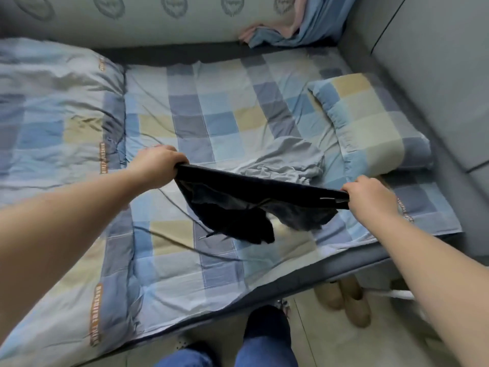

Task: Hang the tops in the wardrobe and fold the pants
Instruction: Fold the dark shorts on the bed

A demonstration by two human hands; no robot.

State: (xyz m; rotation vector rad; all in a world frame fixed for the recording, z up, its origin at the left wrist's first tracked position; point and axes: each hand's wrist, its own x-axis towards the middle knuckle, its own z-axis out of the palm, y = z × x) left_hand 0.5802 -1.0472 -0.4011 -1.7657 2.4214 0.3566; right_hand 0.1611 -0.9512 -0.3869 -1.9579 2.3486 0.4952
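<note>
I hold a pair of dark navy pants (254, 207) stretched by the waistband above the bed. My left hand (156, 165) grips the waistband's left end and my right hand (370, 197) grips its right end. The fabric below the band hangs bunched and blurred. Just behind the pants, a crumpled light grey garment (288, 160) lies on the checked sheet (211, 123).
A folded checked duvet (53, 123) fills the left of the bed and a matching pillow (370, 120) lies at the right. Pink and blue cloth (285, 30) is heaped against the far wall. Beige slippers (349, 300) sit on the floor under the bed edge, near my feet.
</note>
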